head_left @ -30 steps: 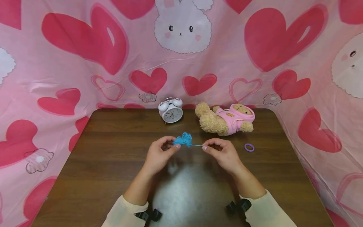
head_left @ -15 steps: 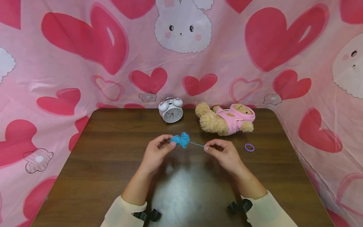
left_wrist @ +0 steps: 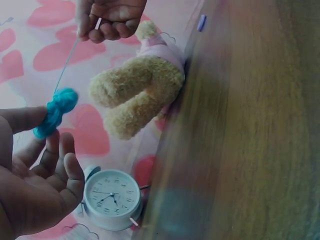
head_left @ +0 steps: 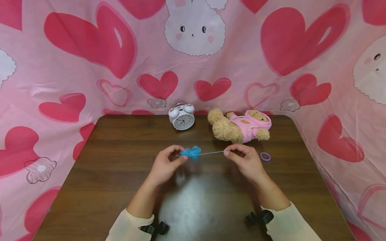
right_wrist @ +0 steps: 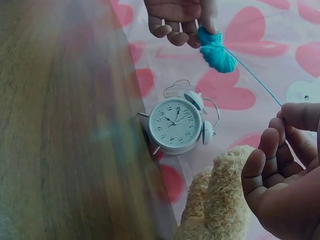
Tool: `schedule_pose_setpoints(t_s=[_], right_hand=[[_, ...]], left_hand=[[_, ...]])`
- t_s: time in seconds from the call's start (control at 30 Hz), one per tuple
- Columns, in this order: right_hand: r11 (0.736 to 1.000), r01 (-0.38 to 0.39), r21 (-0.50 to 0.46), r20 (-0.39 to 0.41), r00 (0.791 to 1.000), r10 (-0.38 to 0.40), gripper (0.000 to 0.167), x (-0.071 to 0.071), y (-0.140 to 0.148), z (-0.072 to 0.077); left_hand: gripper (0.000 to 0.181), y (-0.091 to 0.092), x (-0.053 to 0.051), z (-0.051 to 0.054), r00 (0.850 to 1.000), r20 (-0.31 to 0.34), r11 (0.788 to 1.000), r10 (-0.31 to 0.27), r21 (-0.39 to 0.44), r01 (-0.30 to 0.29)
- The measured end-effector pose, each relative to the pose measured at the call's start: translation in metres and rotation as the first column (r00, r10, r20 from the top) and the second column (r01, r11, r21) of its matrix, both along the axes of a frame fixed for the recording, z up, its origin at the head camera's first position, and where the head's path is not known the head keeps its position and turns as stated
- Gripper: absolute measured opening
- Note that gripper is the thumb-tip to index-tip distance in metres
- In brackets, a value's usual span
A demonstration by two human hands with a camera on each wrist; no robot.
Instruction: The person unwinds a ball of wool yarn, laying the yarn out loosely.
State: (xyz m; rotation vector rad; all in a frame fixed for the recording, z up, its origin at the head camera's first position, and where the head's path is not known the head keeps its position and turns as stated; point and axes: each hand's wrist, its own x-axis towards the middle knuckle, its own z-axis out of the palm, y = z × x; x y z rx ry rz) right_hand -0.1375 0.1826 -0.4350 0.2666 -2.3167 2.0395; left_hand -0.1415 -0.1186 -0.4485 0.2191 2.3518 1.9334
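Observation:
A small bundle of blue yarn, drawn in at its middle, is held above the table by my left hand. Thumb and fingers pinch its left end, as the left wrist view shows with the yarn bundle sticking out past the thumb. From the bundle a single strand runs straight across to my right hand, whose thumb and forefinger pinch it. In the right wrist view the strand looks taut between the two hands. The other fingers of the right hand are loosely curled.
Behind the hands a white twin-bell alarm clock stands on the brown table. A teddy bear in a pink hoodie lies to its right. Beside my right hand is a purple ring. Pink heart-print cloth hangs around the table.
My right hand has moved to the right, away from the left one, and the strand between them has grown longer. The left hand with the yarn bundle has shifted slightly left.

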Motion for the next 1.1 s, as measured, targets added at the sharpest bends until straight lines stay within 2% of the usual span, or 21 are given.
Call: schedule_pose_setpoints(t_s=[0.1, 0.2, 0.33, 0.47, 0.57, 0.7, 0.8, 0.9, 1.0, 1.1], right_hand=[[1.0, 0.003, 0.012, 0.002, 1.0, -0.003, 0.01, 0.001, 0.002, -0.002], [1.0, 0.009, 0.026, 0.007, 1.0, -0.009, 0.009, 0.0, 0.004, -0.004], [0.999, 0.017, 0.037, 0.011, 1.0, -0.018, 0.01, 0.0, 0.008, -0.007], [0.999, 0.039, 0.038, 0.015, 0.999, -0.04, 0.012, 0.0, 0.012, -0.008], [0.998, 0.058, 0.027, 0.004, 0.998, -0.058, 0.013, -0.001, 0.016, -0.008], [0.997, 0.071, -0.008, -0.015, 0.997, -0.072, 0.011, -0.003, 0.019, -0.005], [0.996, 0.08, -0.047, -0.026, 0.996, -0.081, 0.009, -0.003, 0.021, -0.001], [0.994, 0.088, -0.064, -0.038, 0.995, -0.09, 0.007, -0.002, 0.024, 0.001], [0.995, 0.088, -0.052, -0.034, 0.995, -0.089, 0.008, -0.002, 0.026, 0.001], [0.996, 0.085, -0.04, -0.018, 0.996, -0.086, 0.009, -0.002, 0.028, 0.0]], left_hand=[[0.021, 0.0, -0.001, 0.0, 0.998, 0.028, 0.997, 0.047, 0.059, -0.049], [0.022, -0.001, -0.002, 0.001, 0.997, 0.066, 0.987, 0.05, 0.15, -0.059], [0.024, -0.004, -0.001, 0.001, 0.995, 0.1, 0.96, -0.015, 0.278, -0.013], [0.024, -0.01, 0.0, -0.001, 0.992, 0.083, 0.928, -0.099, 0.367, 0.062], [0.025, -0.015, 0.0, -0.004, 0.989, 0.056, 0.929, -0.14, 0.352, 0.111], [0.026, -0.021, 0.0, -0.003, 0.987, 0.03, 0.968, -0.158, 0.202, 0.149], [0.025, -0.024, 0.0, -0.001, 0.992, 0.012, 0.991, -0.129, 0.042, 0.129], [0.025, -0.026, -0.001, -0.002, 0.997, 0.019, 0.997, -0.069, -0.035, 0.069], [0.027, -0.028, -0.001, -0.004, 0.998, 0.061, 0.999, -0.02, 0.027, 0.018], [0.029, -0.032, -0.001, -0.007, 0.996, 0.089, 0.99, -0.024, 0.143, 0.011]])
